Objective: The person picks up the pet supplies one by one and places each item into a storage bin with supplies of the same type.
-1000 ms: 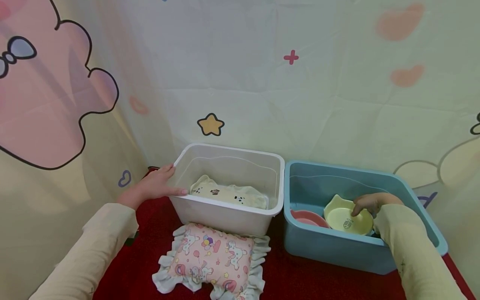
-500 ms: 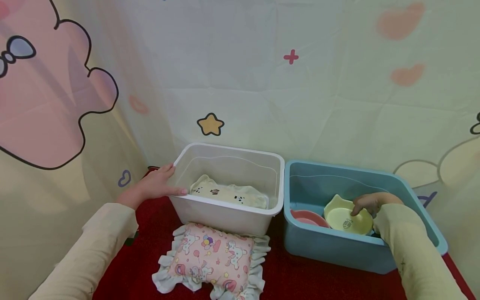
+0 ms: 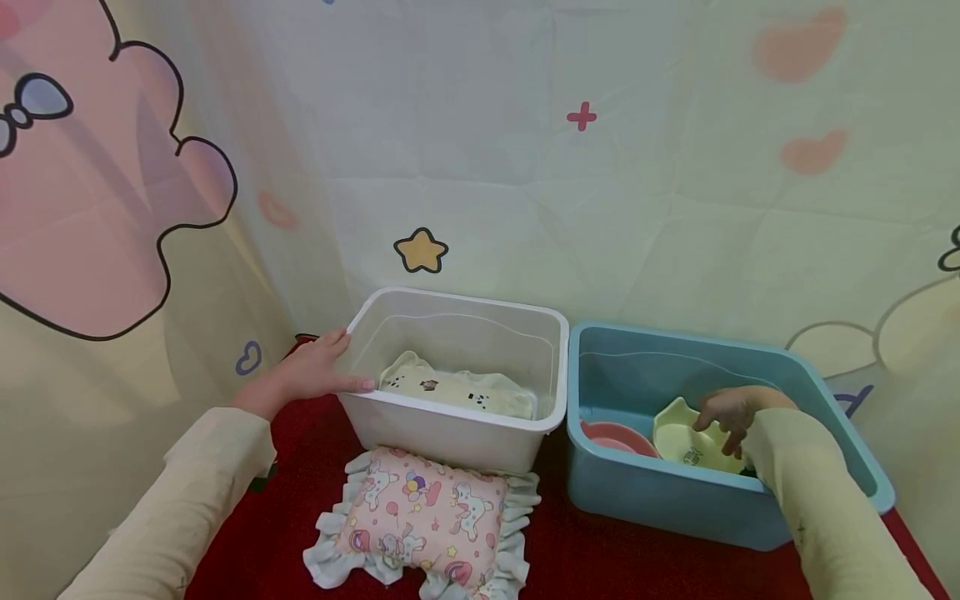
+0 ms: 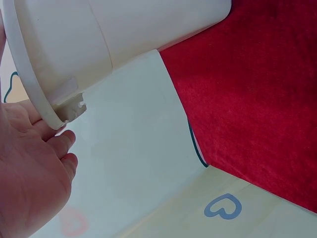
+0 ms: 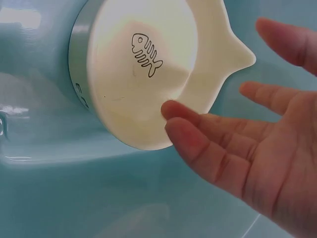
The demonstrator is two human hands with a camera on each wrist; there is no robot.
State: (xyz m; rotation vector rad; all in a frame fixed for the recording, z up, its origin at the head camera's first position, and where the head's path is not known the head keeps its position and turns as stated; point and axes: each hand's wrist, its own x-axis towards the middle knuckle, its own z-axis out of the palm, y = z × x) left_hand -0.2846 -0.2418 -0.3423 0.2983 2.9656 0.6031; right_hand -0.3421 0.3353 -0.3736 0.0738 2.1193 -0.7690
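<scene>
My right hand (image 3: 738, 412) is inside the blue bin with its fingers spread above a pale yellow cat-eared bowl (image 3: 678, 433). A fishbone is printed in that bowl (image 5: 143, 84), and in the right wrist view my fingertips (image 5: 185, 136) overlap its edge; whether they touch it I cannot tell. Beside it in the bin lies a pink bowl (image 3: 618, 437), partly hidden by the front wall. My left hand (image 3: 311, 371) rests on the left corner of the white bin (image 3: 450, 425), thumb and fingers extended along the rim. The left wrist view shows loose fingers (image 4: 62, 144) under that rim.
A cream cloth item (image 3: 457, 392) with small animal prints lies in the white bin. In front of that bin is a pink pillow (image 3: 427, 517) with white ruffles. The blue bin (image 3: 675, 496) stands close on the right. Red cloth (image 3: 645, 558) covers the surface; a printed curtain hangs behind.
My right hand has let go of the yellow bowl and spread its fingers. The bowl now sits slightly lower and further right in the blue bin. My left hand has stayed put.
</scene>
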